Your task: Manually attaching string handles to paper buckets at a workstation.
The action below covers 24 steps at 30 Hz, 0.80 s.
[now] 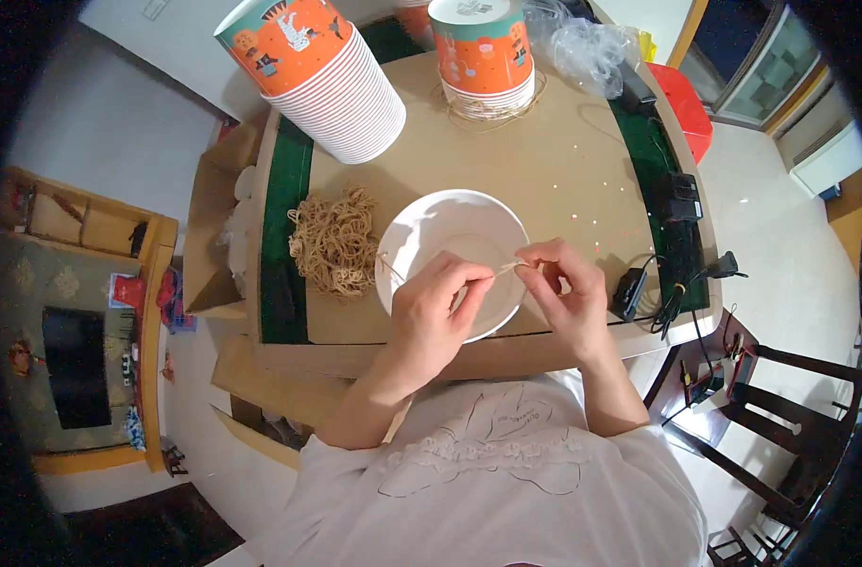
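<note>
Pinching a short bit of thin tan string [508,268] between my two hands, I have the thumb and forefinger of my left hand [440,300] closed on its left end. My right hand [567,288] has its thumb and forefinger closed on the right end, with only a small gap between the two pinches. The string lies right at my fingertips, above the right part of a round white tub [450,217] open beneath my hands. A loose strand [390,267] crosses the tub's left rim; I cannot tell whether it joins the piece I hold. Just left of the tub lies a tangled pile of tan string [336,241]. Well to the right, a black charger [629,291] sits by the table edge. Farther off, at far left, leans a tall stack of orange-printed tubs [332,85]; right of it stands a shorter stack [486,57], string around its base. Beyond, at far right, is a clear plastic bag [587,47].
</note>
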Tool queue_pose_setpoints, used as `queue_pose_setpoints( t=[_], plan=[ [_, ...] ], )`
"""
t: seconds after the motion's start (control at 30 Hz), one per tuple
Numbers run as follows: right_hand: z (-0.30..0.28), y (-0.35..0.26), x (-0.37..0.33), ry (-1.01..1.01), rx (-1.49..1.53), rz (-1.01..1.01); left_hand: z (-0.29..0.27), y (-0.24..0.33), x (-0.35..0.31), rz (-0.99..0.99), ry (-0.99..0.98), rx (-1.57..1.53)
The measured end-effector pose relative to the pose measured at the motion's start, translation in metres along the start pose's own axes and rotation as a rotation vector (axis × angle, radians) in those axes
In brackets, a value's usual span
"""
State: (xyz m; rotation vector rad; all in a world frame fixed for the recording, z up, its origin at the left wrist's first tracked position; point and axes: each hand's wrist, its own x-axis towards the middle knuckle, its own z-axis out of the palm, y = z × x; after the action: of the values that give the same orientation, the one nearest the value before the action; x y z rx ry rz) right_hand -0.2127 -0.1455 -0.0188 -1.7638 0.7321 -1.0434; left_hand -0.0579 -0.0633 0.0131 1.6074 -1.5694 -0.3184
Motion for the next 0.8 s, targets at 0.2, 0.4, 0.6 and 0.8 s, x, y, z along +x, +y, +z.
queue_pose_setpoints(
  t=[0.2, 0.4, 0.6, 0.8],
  plan=[
    [-0.002, -0.001, -0.001, -0.045, 0.072, -0.135, -0.008, 0.012, 0.002, -0.184, -0.121, -0.457],
    [-0.005, 0.009, -0.005, -0.031, 0.051, -0.114, -0.02, 0.02, 0.003, -0.415, -0.179, -0.892],
    [-0.015, 0.021, -0.008, -0.079, 0.004, -0.071, -0.025, 0.024, 0.005, -0.355, -0.291, -1.002],
    [-0.015, -0.025, 0.0, -0.055, -0.109, -0.291, -0.018, 0.04, 0.009, -0.278, -0.291, -0.856]
  ],
)
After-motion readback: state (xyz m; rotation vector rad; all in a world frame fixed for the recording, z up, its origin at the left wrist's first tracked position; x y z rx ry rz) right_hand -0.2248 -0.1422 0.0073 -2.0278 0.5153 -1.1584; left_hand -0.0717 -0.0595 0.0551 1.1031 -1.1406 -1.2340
